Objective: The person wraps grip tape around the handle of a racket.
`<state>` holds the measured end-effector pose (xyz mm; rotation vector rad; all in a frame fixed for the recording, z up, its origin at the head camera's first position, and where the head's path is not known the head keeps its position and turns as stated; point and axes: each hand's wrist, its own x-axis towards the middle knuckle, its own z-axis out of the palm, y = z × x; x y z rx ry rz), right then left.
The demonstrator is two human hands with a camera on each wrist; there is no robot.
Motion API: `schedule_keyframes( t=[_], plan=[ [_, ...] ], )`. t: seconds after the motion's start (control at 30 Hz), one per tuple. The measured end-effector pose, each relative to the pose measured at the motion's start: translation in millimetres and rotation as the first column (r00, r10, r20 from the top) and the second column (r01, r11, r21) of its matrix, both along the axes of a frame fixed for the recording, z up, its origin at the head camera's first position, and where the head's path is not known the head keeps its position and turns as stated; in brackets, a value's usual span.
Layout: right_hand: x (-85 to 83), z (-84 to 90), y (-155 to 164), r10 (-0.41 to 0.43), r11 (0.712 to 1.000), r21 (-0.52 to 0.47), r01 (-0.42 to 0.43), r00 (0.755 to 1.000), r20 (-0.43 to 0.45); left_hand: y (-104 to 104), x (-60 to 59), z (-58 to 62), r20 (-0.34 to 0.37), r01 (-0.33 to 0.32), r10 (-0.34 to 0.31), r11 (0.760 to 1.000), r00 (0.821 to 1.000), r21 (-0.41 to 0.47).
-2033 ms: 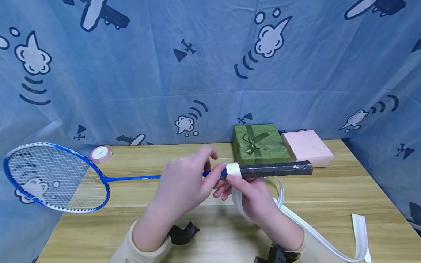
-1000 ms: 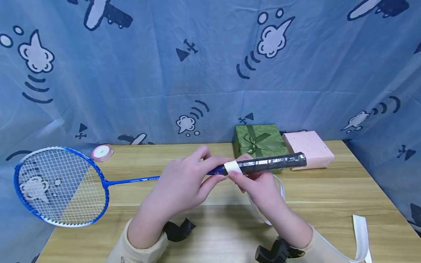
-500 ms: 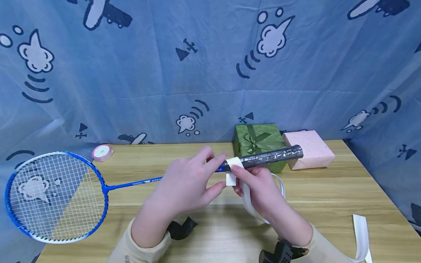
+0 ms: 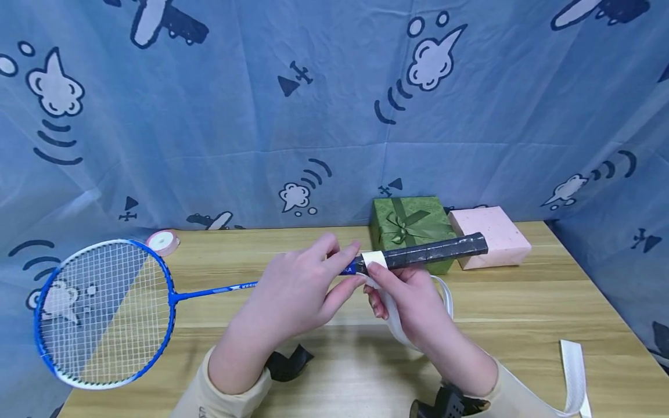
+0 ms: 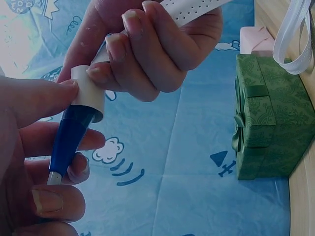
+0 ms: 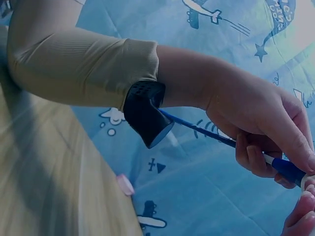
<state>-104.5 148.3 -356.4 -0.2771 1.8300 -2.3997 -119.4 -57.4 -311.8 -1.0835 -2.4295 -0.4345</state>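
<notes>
A blue and white badminton racket (image 4: 215, 291) is held above the table, its strung head to the left and its black handle (image 4: 436, 251) tilted up to the right. White perforated grip tape (image 4: 373, 259) circles the handle's lower end, beside the blue cone (image 5: 71, 135). My left hand (image 4: 300, 290) holds the racket around this cone; its thumb touches the tape in the left wrist view. My right hand (image 4: 413, 302) grips the tape against the handle, thumb on top, and the strip trails below it. The right wrist view cuts off the tape at its edge.
On the wooden table (image 4: 502, 302), a green gift box (image 4: 387, 232) with a ribbon bow and a pink box (image 4: 491, 235) stand behind the handle. A pink-rimmed ribbon roll (image 4: 162, 242) lies at the back left. More white tape (image 4: 572, 371) lies at the right.
The handle end has tilted up and the racket head has turned to face the camera more. The short tape end that hung in front half a second ago is now tucked under the handle.
</notes>
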Motion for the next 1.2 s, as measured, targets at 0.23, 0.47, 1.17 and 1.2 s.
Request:
schedule_keyframes(
  t=[0.23,0.47,1.17,1.2],
  plan=[
    [3.0,1.3,0.2,-0.049,0.986,0.153,0.061,0.996,-0.080,-0.7,-0.5,0.2,0.004,-0.025,0.025,0.999,1.000,0.029],
    [13.4,5.4,-2.5,0.075,0.978,0.211,-0.005,0.943,-0.323,-0.7,0.0,1.0,-0.012,-0.084,0.084,0.996,0.996,0.036],
    [6.2,-6.5,-11.0,0.123,0.974,0.220,-0.052,0.940,-0.320,1.3,2.6,1.3,-0.027,-0.141,0.145,0.984,0.989,0.107],
    [5.2,-7.8,-11.1,0.114,0.973,0.227,-0.041,0.943,-0.314,0.8,2.7,1.8,-0.019,-0.126,0.129,0.985,0.991,0.114]
  ],
)
